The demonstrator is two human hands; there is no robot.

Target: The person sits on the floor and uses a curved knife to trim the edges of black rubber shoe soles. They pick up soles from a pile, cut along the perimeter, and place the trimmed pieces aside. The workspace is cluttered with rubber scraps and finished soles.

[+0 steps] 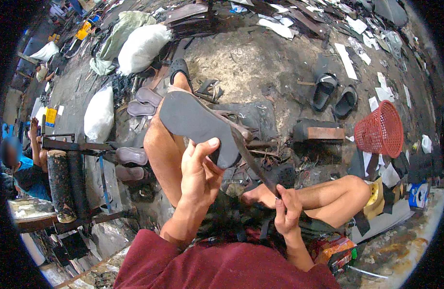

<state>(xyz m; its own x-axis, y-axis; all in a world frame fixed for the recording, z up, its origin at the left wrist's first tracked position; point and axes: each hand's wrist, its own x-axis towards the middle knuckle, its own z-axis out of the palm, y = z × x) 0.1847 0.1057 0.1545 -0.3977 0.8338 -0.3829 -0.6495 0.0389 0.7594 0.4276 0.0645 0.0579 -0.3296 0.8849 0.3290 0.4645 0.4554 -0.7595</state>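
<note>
My left hand point(201, 166) grips a dark grey shoe sole point(195, 123) at its narrower end, thumb laid on the flat face. The sole is tilted up in front of me, above my bent leg. My right hand point(287, 212) is closed on the lower end of a long, thin dark strip point(255, 166). The strip's upper end meets the sole's right edge. I cannot tell whether it is a blade or a band of sole material.
Finished-looking soles or slippers point(145, 102) lie left of my leg. White sacks point(144, 48) stand farther off. At right are black sandals point(324, 91), a brick-like block point(325, 133) and a red basket point(379, 129). Another person point(31, 168) sits far left, beside a dark roller point(61, 185).
</note>
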